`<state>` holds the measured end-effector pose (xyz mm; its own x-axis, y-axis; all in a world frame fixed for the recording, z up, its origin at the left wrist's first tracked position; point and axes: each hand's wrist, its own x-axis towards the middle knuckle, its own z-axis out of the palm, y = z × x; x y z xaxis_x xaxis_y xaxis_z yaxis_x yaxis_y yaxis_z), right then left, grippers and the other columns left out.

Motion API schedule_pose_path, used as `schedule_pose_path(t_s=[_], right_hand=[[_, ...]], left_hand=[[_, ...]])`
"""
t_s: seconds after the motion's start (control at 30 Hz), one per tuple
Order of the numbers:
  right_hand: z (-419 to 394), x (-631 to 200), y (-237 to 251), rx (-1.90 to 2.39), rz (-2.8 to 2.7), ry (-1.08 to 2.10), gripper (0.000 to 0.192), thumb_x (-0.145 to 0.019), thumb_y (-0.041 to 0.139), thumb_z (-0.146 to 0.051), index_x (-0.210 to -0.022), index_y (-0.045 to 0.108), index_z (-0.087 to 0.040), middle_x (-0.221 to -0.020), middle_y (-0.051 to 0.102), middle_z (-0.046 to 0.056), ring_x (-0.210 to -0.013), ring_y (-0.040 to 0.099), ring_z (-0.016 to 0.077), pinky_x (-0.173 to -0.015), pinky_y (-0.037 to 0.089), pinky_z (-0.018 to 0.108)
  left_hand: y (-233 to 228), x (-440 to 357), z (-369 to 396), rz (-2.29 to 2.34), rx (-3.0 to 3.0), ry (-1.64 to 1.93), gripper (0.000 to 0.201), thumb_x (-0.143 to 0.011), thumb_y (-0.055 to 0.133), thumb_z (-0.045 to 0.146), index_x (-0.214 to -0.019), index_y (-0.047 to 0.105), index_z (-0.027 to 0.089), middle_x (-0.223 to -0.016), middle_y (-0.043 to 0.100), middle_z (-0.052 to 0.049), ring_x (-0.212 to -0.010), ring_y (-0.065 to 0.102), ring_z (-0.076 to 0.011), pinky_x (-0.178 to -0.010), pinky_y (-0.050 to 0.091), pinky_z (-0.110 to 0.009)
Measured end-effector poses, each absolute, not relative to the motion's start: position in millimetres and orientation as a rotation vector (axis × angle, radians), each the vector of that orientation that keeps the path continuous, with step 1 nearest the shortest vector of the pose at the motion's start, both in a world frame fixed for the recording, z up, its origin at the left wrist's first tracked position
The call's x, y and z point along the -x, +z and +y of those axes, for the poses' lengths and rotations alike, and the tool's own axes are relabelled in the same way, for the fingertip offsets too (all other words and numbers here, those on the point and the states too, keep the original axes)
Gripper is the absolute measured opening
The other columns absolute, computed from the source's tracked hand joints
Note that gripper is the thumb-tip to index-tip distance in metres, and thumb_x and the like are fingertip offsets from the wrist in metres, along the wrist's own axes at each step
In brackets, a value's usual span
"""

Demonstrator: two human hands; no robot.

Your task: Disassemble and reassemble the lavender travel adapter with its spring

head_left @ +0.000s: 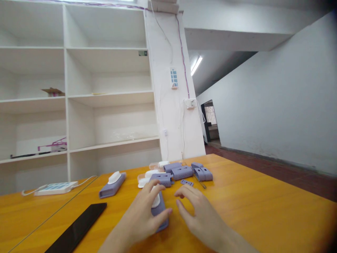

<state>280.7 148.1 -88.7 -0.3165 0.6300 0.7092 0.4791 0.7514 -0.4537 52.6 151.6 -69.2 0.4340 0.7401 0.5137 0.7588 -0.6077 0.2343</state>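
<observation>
My left hand (146,216) grips a lavender plastic case with a white insert (157,207) lying on the orange table (250,211). My right hand (200,214) hovers just right of it, fingers spread and curled, holding nothing. Beyond the hands lies a cluster of lavender housings (181,172) and white parts (147,177). A small flat lavender piece (186,182) rests just past my right fingers. Another assembled lavender case with a white insert (112,184) lies to the left.
A black flat slab (76,230) lies at the near left. A white power strip with cable (56,188) sits at the far left. White shelving (105,95) and a white pillar (173,88) stand behind the table. A dark red floor and doorway (210,121) lie to the right.
</observation>
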Motion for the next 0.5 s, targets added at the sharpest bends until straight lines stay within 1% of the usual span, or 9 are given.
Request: schedule_pose_path(t_s=[0.07,0.1,0.17,0.27,0.37,0.4,0.47,0.5], right_hand=[[149.2,-281.2,-89.0,0.858,-1.974,0.206,0.014,-0.096,0.053,-0.016,-0.103,0.064,-0.022,-0.106,0.068,0.006,-0.104,0.063,0.0240,-0.096,0.048,0.038],[149.3,-281.2,-89.2,0.862,-1.980,0.211,0.015,-0.096,0.053,-0.016,-0.103,0.064,-0.021,-0.106,0.068,0.006,-0.104,0.063,0.0239,-0.096,0.048,0.038],[148.9,-281.1,-90.2,0.863,-1.997,0.216,0.016,-0.096,0.052,-0.015,-0.104,0.064,-0.021,-0.106,0.068,0.005,-0.104,0.063,0.0234,-0.095,0.048,0.038],[148.4,-281.7,-92.8,0.869,-2.014,0.214,0.016,-0.095,0.053,-0.014,-0.104,0.064,-0.021,-0.105,0.068,0.005,-0.104,0.063,0.0228,-0.094,0.048,0.037],[149.7,-283.7,-96.2,0.894,-2.018,0.218,0.017,-0.093,0.055,-0.013,-0.103,0.065,-0.022,-0.105,0.067,0.004,-0.103,0.063,0.0230,-0.094,0.048,0.037],[150.4,-284.5,-97.3,0.903,-2.018,0.221,0.018,-0.092,0.055,-0.013,-0.104,0.065,-0.022,-0.104,0.067,0.004,-0.103,0.063,0.0231,-0.094,0.047,0.036],[151.6,-285.9,-99.0,0.914,-2.018,0.228,0.018,-0.092,0.055,-0.013,-0.104,0.065,-0.022,-0.104,0.068,0.003,-0.103,0.063,0.0230,-0.093,0.047,0.036],[151.8,-286.4,-99.5,0.919,-2.019,0.230,0.019,-0.092,0.055,-0.013,-0.104,0.066,-0.022,-0.104,0.068,0.003,-0.102,0.063,0.0229,-0.093,0.047,0.035]], left_hand=[[-77.0,-51.9,150.4,-1.490,2.654,-0.788,0.069,-0.075,0.081,0.045,-0.137,0.058,0.028,-0.165,0.033,-0.014,-0.152,0.028,-0.0395,-0.123,0.026,-0.058],[-80.6,-49.4,151.4,-1.541,2.656,-0.742,0.072,-0.071,0.083,0.047,-0.137,0.059,0.028,-0.168,0.027,-0.014,-0.154,0.021,-0.0406,-0.124,0.023,-0.060],[-85.7,-42.8,154.6,-1.613,2.641,-0.718,0.073,-0.070,0.083,0.049,-0.136,0.061,0.026,-0.170,0.020,-0.013,-0.156,0.013,-0.0391,-0.124,0.021,-0.059],[-88.1,-31.7,158.6,-1.688,2.595,-0.737,0.081,-0.072,0.081,0.051,-0.144,0.056,0.025,-0.170,0.019,-0.012,-0.157,0.010,-0.0367,-0.126,0.020,-0.057],[-90.1,-13.4,164.6,-1.747,2.578,-0.673,0.093,-0.074,0.079,0.053,-0.155,0.043,0.025,-0.170,0.015,-0.011,-0.157,0.011,-0.0348,-0.126,0.017,-0.056],[-91.6,-4.7,168.2,-1.770,2.557,-0.635,0.093,-0.074,0.079,0.053,-0.155,0.043,0.024,-0.169,0.014,-0.011,-0.156,0.012,-0.0350,-0.126,0.017,-0.055],[-95.6,15.7,178.4,-1.789,2.503,-0.560,0.090,-0.073,0.080,0.052,-0.152,0.048,0.021,-0.168,0.018,-0.013,-0.155,0.014,-0.0360,-0.126,0.016,-0.053],[-97.5,26.5,184.5,-1.788,2.468,-0.540,0.090,-0.074,0.079,0.051,-0.153,0.047,0.021,-0.167,0.020,-0.013,-0.155,0.015,-0.0362,-0.126,0.017,-0.053]])
